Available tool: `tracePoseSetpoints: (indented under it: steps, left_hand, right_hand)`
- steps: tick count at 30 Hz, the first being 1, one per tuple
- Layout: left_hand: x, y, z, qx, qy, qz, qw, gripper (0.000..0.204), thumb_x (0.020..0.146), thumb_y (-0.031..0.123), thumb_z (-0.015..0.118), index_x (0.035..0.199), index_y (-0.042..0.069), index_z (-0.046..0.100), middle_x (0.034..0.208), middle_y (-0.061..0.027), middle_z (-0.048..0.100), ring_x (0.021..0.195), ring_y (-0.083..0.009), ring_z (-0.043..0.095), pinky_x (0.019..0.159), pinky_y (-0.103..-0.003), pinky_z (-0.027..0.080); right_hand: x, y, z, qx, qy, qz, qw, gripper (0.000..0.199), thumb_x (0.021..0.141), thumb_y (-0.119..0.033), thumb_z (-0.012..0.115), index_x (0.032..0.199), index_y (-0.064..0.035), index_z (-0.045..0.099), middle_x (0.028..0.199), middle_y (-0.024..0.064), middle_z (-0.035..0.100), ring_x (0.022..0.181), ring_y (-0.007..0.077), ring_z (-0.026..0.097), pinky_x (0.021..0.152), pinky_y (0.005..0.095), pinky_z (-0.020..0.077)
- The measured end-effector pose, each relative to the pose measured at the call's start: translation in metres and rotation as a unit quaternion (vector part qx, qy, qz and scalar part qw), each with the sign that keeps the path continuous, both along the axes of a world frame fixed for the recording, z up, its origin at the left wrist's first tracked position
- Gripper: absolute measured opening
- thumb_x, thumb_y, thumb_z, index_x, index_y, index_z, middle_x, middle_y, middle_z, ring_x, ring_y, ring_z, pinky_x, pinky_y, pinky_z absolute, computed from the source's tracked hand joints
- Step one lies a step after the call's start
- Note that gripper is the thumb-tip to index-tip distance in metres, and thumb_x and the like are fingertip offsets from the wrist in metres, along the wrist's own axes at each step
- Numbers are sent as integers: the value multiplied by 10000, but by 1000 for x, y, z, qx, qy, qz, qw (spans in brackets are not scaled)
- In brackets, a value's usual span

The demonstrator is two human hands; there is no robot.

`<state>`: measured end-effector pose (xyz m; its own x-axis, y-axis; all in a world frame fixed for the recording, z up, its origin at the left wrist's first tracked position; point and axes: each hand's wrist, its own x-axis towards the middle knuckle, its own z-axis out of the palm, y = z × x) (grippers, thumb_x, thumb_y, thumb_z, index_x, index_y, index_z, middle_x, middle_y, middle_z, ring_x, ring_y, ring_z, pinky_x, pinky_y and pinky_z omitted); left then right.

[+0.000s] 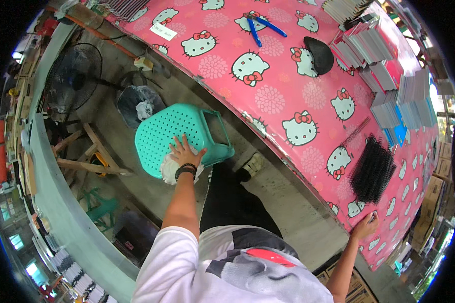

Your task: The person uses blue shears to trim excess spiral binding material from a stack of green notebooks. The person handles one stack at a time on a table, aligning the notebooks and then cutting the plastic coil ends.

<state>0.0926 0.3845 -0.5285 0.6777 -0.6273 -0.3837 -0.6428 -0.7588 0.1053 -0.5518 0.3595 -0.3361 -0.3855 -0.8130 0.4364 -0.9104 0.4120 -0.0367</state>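
My left hand lies with its fingers spread on a crumpled white cloth, at the near edge of a turquoise plastic stool with a perforated seat. The cloth is partly hidden under the palm. At the right, my right hand rests at the near edge of the pink table, its fingers curled; what they hold, if anything, is too small to name. Just beyond it lies a pile of black spiral binding coils. One loose coil lies apart from the pile.
Blue-handled pliers and a black rounded flat thing lie on the table. Stacks of booklets line its far right side. Left of the stool are a lined waste bin, a standing fan and a wooden frame.
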Motion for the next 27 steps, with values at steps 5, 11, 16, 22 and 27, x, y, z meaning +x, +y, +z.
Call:
tracePoseSetpoints:
  steps: [5,11,16,22,27]
  left_hand:
    - [-15,7,-1,78,52,16,995,1186,538,634,711,1421,305,-9,1480,-74,-136,1337,-406,-81,1006,-644,70]
    - [3,14,6,134,126,-8,983,1232,564,390,801,1406,322,-97,1464,-82,-193,1318,-433,-141,1013,-635,67]
    - [6,7,6,216,135,-7,967,1156,682,263,732,1385,311,-185,1437,-95,-268,1311,-434,-172,1018,-622,40]
    - [11,13,-10,204,78,-28,976,1141,669,251,724,1393,266,-157,1440,-120,-222,1313,-449,-87,1023,-604,100]
    - [29,8,47,144,129,-146,970,1049,573,247,811,1392,203,158,1459,-147,25,1306,-412,128,1029,-522,255]
  right_hand:
    - [3,1,2,2,-39,-26,999,349,841,-267,530,1069,-7,574,1038,155,592,995,300,511,883,406,355]
    - [2,3,0,3,-6,-22,1000,345,840,-262,525,1081,-20,570,1049,144,579,1006,288,509,887,405,355]
    - [5,2,-4,28,64,-38,997,306,841,-229,520,1083,-47,559,1044,116,569,983,281,509,859,398,353]
    - [10,-2,1,29,54,-46,997,289,836,-215,520,1076,-57,557,1029,107,566,993,278,503,855,400,351]
    - [7,10,1,22,36,-64,997,288,828,-207,528,1074,-61,551,1048,111,552,1017,284,487,884,407,341]
